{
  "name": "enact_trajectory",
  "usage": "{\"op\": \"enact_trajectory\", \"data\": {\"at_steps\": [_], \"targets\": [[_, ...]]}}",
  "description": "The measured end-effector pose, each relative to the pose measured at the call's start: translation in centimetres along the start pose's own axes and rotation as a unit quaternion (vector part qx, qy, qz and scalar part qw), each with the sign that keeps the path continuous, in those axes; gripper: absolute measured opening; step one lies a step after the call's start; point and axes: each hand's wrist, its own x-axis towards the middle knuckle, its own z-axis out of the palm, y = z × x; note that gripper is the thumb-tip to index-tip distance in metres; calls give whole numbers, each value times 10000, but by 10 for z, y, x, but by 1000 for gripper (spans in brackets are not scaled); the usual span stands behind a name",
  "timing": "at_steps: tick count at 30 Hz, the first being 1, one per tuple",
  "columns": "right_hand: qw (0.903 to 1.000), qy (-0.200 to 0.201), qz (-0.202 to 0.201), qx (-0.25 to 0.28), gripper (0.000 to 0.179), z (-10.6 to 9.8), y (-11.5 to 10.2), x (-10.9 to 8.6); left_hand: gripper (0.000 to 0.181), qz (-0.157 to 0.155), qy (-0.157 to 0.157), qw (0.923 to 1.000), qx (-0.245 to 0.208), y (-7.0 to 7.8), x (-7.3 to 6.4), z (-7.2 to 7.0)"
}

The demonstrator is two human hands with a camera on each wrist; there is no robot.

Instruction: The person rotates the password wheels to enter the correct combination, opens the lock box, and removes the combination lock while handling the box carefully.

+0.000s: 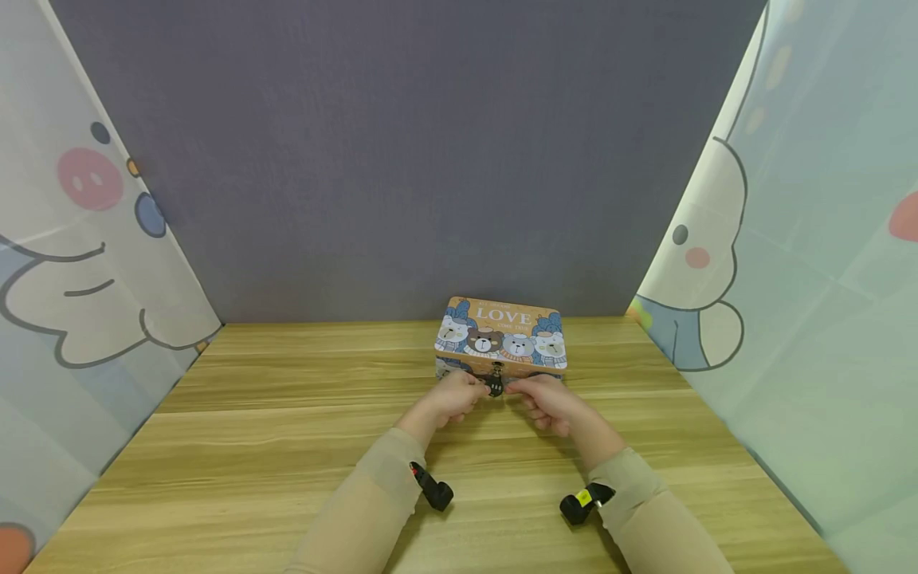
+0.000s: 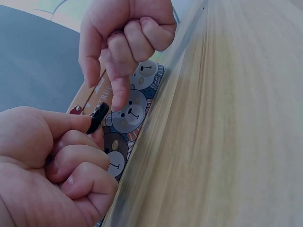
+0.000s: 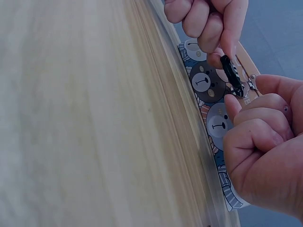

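Observation:
A small black combination padlock (image 1: pixel 494 385) with a row of dials hangs at the metal clasp (image 1: pixel 498 368) on the front of a lidded box (image 1: pixel 502 335) with cartoon bears and the word LOVE. My left hand (image 1: pixel 455 396) pinches the padlock's body between thumb and forefinger, its other fingers curled. Close by on the other side is my right hand (image 1: pixel 551 402). Its thumb and forefinger (image 3: pixel 279 85) stand apart beside the clasp with nothing between them, while the remaining fingers are bent. In the left wrist view the padlock (image 2: pixel 98 117) sits at the left fingertips.
The box stands on a wood-grain table (image 1: pixel 287 446) near its back edge, in front of a dark grey panel (image 1: pixel 416 159). Pale curtains with cartoon animals (image 1: pixel 93 239) flank the table on both sides. Each sleeve carries a black wrist camera (image 1: pixel 433 488).

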Motion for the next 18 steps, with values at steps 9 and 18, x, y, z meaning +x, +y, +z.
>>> {"op": "enact_trajectory", "data": {"at_steps": [9,18], "targets": [[10000,-15,-17,12,36,7,-2,5,28,30,-48,10000,-10,1,1,0],[9998,-149,-58,135,28,15,-1,11,29,19,-79,9999,-66,0,0,1]]}}
